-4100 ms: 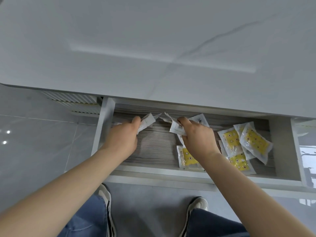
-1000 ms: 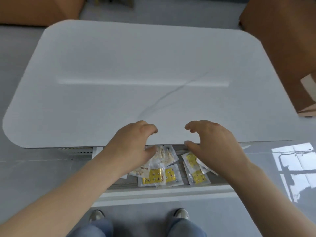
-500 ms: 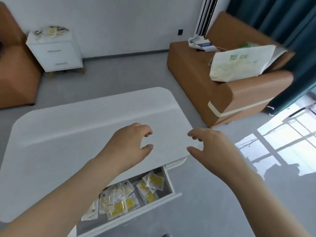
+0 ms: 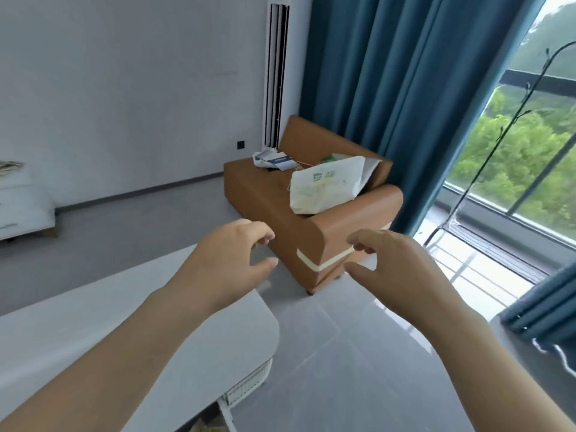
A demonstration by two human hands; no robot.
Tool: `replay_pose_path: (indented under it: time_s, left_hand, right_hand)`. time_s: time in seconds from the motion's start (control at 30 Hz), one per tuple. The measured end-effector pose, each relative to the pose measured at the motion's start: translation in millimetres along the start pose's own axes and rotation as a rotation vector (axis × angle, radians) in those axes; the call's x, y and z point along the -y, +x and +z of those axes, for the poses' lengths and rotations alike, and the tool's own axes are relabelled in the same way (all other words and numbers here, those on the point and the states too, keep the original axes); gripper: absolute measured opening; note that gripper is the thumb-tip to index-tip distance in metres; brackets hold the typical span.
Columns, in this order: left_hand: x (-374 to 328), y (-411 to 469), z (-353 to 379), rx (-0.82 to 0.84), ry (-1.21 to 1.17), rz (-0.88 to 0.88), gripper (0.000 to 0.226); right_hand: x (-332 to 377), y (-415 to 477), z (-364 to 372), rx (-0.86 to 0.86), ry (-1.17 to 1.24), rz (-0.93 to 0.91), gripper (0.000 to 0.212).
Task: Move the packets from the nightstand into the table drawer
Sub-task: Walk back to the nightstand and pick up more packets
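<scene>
Both hands hang in the air in front of me, holding nothing. My left hand [image 4: 232, 260] hovers above the far right corner of the white table [image 4: 103, 332], its fingers loosely curled. My right hand [image 4: 392, 269] floats to the right of the table, over the grey floor, fingers loosely curled too. At the bottom edge a sliver of the open drawer [image 4: 226, 414] shows under the tabletop, with a blurred patch of yellow packets [image 4: 207, 428] inside. The white nightstand [image 4: 21, 207] stands far left against the wall, with packets [image 4: 11, 166] lying on top.
A brown sofa [image 4: 314, 219] stands ahead, carrying a white bag [image 4: 324, 185] and papers. Blue curtains [image 4: 405, 98] and a large window fill the right side. A tall white air conditioner [image 4: 276, 73] stands in the corner. A thin metal rack [image 4: 486, 169] stands by the window.
My view has swung up and to the right, away from the drawer toward the sofa and window. Both hands, which let go of packets in the drawer, stay raised and hold nothing.
</scene>
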State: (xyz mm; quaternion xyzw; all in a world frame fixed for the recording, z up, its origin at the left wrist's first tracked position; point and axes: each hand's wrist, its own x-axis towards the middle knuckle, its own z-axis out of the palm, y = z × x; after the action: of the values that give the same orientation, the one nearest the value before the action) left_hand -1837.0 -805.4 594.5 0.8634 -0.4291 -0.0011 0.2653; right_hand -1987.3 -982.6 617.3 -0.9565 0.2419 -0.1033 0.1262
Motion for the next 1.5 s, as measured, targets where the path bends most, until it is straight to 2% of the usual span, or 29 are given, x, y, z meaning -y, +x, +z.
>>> replay_pose_path:
  time_s: [0.2, 0.37, 0.7, 0.97, 1.2, 1.4, 1.5]
  left_hand:
    - [-31.0, 79.8, 23.1, -0.032, -0.034, 0.079, 0.031]
    - [-43.4, 169.6, 42.9, -0.095, -0.065, 0.119, 0.03]
    - [-31.3, 343.7, 50.7, -0.173, -0.097, 0.065, 0.03]
    - [-4.1, 462.5, 65.5, -0.237, -0.045, 0.005, 0.031]
    - [19.7, 571.6, 55.3, -0.358, 0.031, -0.071, 0.03]
    - [76.0, 640.7, 44.1, -0.414, 0.141, -0.213, 0.042]
    - [116.7, 669.1, 32.5, -0.433, 0.182, -0.269, 0.04]
  right_hand:
    - [-53.7, 49.5, -25.7, -0.116, -0.021, 0.023, 0.041]
    - [-94.3, 126.1, -45.5, -0.199, -0.058, 0.004, 0.047]
    - [-140.4, 301.7, -68.3, -0.257, 0.019, -0.055, 0.044]
    - [-175.4, 444.7, -54.1, -0.229, 0.047, -0.164, 0.046]
    - [-196.4, 588.5, -58.3, -0.218, 0.05, -0.307, 0.049]
    - [-173.6, 713.7, -31.1, -0.177, 0.074, -0.454, 0.051]
    - [-145.4, 772.6, -6.5, -0.141, 0.087, -0.533, 0.051]
